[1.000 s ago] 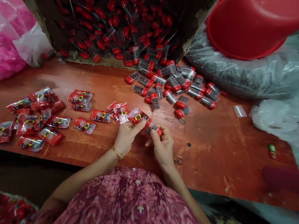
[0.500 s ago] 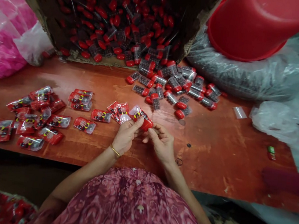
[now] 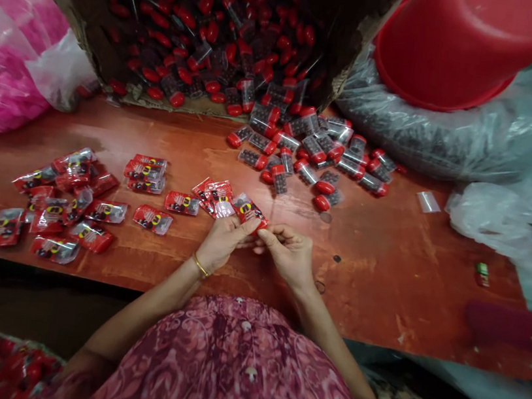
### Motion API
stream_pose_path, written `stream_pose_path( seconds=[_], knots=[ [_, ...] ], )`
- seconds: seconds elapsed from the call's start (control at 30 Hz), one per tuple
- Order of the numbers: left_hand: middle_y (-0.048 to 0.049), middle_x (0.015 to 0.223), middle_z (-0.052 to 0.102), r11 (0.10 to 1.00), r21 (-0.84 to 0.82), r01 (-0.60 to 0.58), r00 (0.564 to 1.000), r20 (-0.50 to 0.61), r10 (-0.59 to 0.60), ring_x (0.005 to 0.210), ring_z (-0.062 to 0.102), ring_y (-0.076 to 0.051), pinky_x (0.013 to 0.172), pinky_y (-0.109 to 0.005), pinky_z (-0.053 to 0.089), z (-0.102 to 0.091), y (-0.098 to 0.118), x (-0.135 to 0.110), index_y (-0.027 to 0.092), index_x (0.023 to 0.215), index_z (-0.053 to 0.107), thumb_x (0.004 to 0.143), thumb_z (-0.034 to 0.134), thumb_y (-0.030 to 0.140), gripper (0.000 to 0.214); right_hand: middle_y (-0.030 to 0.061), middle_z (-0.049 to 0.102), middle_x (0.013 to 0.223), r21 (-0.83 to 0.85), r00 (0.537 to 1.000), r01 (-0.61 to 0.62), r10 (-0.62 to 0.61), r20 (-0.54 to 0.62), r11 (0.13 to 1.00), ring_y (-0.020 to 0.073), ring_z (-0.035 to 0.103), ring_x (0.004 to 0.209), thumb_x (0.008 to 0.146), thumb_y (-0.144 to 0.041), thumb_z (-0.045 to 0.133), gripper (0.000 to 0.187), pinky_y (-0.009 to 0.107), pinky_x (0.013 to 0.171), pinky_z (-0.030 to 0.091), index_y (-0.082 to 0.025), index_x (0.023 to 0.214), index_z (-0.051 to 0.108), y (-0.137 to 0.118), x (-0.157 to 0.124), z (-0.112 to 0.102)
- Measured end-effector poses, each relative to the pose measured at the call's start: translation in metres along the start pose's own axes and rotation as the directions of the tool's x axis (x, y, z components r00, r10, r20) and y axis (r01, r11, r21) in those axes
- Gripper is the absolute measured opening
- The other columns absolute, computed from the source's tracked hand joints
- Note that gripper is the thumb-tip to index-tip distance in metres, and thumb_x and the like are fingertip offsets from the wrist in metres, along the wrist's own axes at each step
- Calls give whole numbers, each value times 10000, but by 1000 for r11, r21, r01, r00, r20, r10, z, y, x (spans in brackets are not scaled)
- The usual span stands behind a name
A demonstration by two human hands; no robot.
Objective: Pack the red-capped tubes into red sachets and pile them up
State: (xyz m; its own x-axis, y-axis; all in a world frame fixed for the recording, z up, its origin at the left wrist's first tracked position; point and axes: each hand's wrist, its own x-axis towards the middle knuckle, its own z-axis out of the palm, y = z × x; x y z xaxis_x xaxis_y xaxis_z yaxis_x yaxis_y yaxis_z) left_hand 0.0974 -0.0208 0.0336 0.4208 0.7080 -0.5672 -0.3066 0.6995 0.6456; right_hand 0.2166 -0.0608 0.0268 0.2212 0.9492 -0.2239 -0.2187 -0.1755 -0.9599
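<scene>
Between my two hands is a small red printed packet (image 3: pixel 247 209) with a clear end pointing up and left. My left hand (image 3: pixel 225 238) pinches it with the thumb on top. The fingers of my right hand (image 3: pixel 285 247) close on its lower right corner; the fingertips are partly hidden. Just beyond my left hand lie a few overlapping red wrappers (image 3: pixel 218 195). A filled packet (image 3: pixel 182 202) rests to their left, another packet (image 3: pixel 152 219) a little nearer. Past the hands, several clear containers with red caps (image 3: pixel 310 146) and dark beads inside lie heaped.
A cardboard box (image 3: pixel 161 103) full of red-capped containers lies open at the back. Left is a pile of packets (image 3: pixel 67 204). A red bucket (image 3: pixel 465 49) sits on a plastic bag (image 3: pixel 432 140) at back right. A small green-and-red item (image 3: pixel 482 274) lies on the wooden table (image 3: pixel 394 277).
My left hand has slid slightly down and left along the packet, so more of its printed face shows. My right hand stays at the packet's lower corner. The whole view has shifted slightly.
</scene>
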Motion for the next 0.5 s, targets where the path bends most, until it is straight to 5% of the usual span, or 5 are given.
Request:
stream_pose_path(
  seconds=[0.2, 0.37, 0.5],
  knots=[
    [-68, 651, 701, 1000, 6, -1, 1000, 29, 1, 571, 649, -142, 617, -241, 517, -10, -9, 3, 117, 688, 676, 517, 791, 426, 371, -39, 668, 570, -131, 993, 116, -120, -22, 985, 100, 589, 449, 638, -338, 733, 251, 233, 460, 544, -191, 834, 680, 11, -1, -2],
    [-62, 616, 686, 998, -44, 49, 996, -69, -52, 522, 623, -106, 559, -195, 474, -21, -11, 2, 102, 688, 668, 552, 788, 385, 336, 13, 722, 720, -271, 981, 189, -195, 6, 944, 144, 644, 571, 689, -319, 690, 175, 291, 563, 571, -190, 806, 706, 28, 4, 5],
    [-51, 675, 696, 991, -122, -62, 975, -219, 34, 536, 630, -97, 573, -193, 475, -34, -2, -7, 114, 736, 650, 592, 778, 335, 293, 15, 714, 756, -299, 964, 252, -212, 162, 920, 138, 645, 597, 739, -310, 645, 241, 290, 591, 567, -193, 949, 669, 36, 10, 19]
  ],
)
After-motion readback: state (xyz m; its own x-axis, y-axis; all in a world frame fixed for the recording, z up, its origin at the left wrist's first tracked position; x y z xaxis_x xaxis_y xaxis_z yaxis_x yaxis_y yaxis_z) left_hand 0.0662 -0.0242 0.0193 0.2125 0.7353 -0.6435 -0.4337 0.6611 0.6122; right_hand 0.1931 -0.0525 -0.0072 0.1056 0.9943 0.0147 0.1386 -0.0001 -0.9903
